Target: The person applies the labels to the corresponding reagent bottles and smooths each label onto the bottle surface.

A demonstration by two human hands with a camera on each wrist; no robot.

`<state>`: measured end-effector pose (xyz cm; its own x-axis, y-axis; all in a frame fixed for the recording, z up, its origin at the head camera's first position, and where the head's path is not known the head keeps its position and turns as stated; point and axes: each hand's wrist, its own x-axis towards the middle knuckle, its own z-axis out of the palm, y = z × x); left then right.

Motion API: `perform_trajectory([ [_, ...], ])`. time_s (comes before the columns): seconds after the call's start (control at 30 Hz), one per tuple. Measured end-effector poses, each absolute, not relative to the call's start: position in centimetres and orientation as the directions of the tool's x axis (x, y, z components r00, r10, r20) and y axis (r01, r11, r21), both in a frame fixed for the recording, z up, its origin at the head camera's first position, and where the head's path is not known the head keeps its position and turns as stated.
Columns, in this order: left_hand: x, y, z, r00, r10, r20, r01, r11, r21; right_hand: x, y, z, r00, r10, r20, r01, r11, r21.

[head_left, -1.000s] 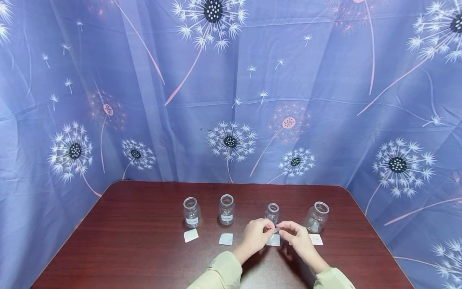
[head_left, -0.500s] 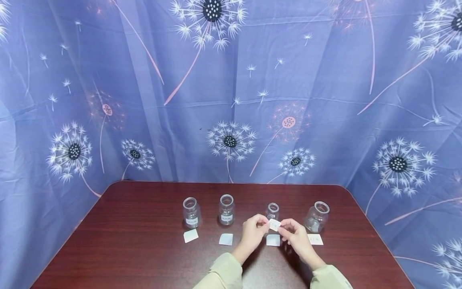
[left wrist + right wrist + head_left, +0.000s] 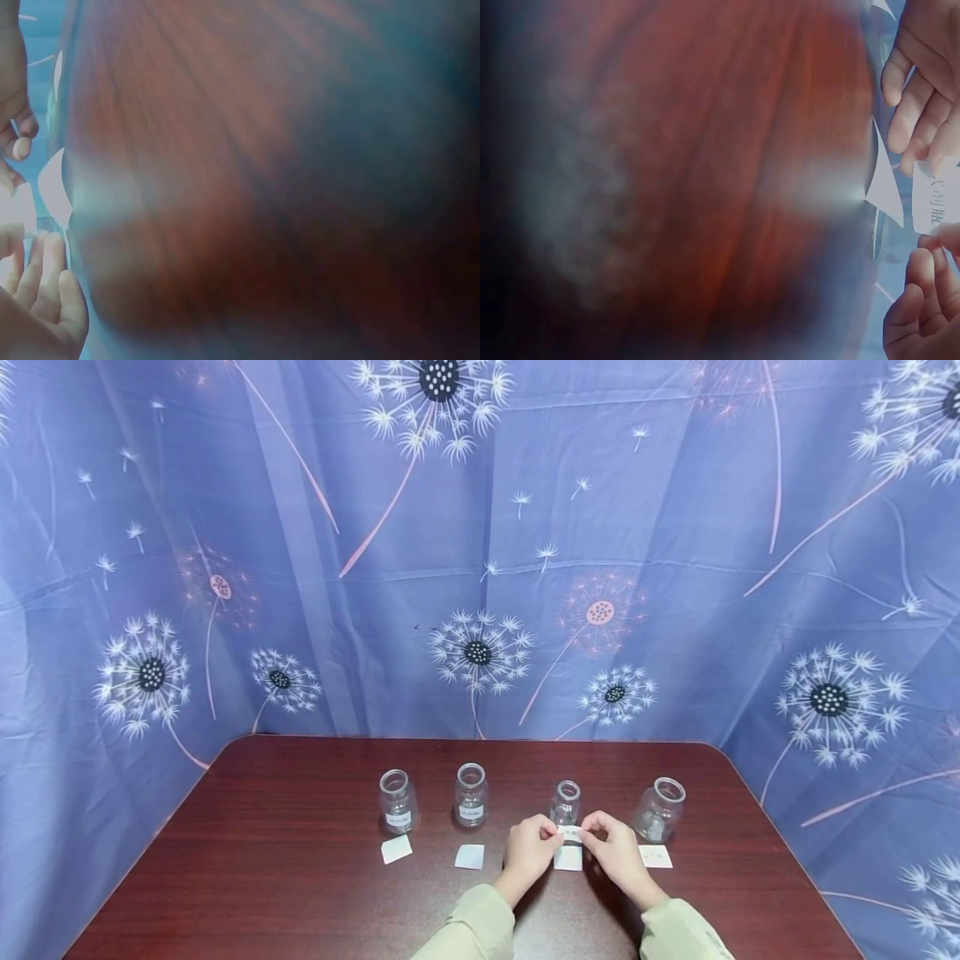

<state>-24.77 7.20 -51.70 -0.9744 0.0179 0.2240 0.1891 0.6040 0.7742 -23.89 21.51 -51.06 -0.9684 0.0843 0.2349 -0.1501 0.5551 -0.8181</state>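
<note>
A small white label (image 3: 570, 832) with handwriting is stretched between both hands, low in front of the narrow glass jar (image 3: 566, 802). My left hand (image 3: 527, 853) pinches its left end with thumb and fingers. The other end is pinched by my right hand (image 3: 617, 855). Whether the label touches the glass cannot be told. In the right wrist view the writing on the label (image 3: 930, 201) shows between the hands' fingertips. Just below it, a pale paper square (image 3: 567, 858) lies on the table.
Two jars with white labels, a left jar (image 3: 397, 797) and a second jar (image 3: 471, 793), stand to the left. A wide jar (image 3: 660, 810) is at right. Paper pieces lie before them: a left piece (image 3: 396, 849), a middle piece (image 3: 469, 857) and a written card (image 3: 656, 857). A patterned curtain (image 3: 375, 693) surrounds the brown table (image 3: 262, 860).
The label was seen nearly edge-on, then turned its face up between the hands. Now it has come slightly down, level across the jar's front. The jars have not moved.
</note>
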Motion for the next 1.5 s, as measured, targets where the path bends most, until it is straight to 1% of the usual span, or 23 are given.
perform_trajectory([
  [0.1,-25.0,7.3,-51.7,-0.971,-0.003,0.239,0.178,0.658,0.732,-24.1,21.4,-50.9,-0.971,0.059,0.232,-0.155,0.584,-0.797],
  [0.23,-25.4,7.5,-51.6,-0.970,-0.030,0.241,0.151,0.704,0.694,-24.5,21.3,-50.6,-0.981,0.055,0.185,-0.115,0.605,-0.788],
  [0.3,-25.5,7.5,-51.6,-0.974,-0.041,0.225,0.129,0.712,0.690,-24.7,21.2,-50.5,-0.985,0.061,0.163,-0.091,0.618,-0.781],
  [0.43,-25.8,7.6,-51.5,-0.978,-0.057,0.200,0.098,0.721,0.686,-25.0,21.1,-50.3,-0.985,0.069,0.160,-0.079,0.644,-0.761],
  [0.6,-25.9,7.6,-51.4,-0.975,-0.056,0.217,0.108,0.733,0.672,-25.3,21.3,-50.3,-0.983,0.080,0.166,-0.072,0.661,-0.747],
  [0.93,-25.9,7.7,-51.4,-0.970,-0.076,0.233,0.109,0.716,0.690,-25.5,21.4,-50.2,-0.984,0.101,0.148,-0.048,0.647,-0.761],
  [1.23,-25.9,7.6,-51.4,-0.974,-0.056,0.221,0.118,0.706,0.698,-25.4,21.5,-50.3,-0.983,0.102,0.155,-0.058,0.626,-0.777],
  [1.5,-25.9,7.4,-51.5,-0.975,-0.042,0.220,0.125,0.709,0.694,-25.0,21.7,-50.4,-0.989,0.079,0.124,-0.060,0.550,-0.833],
])
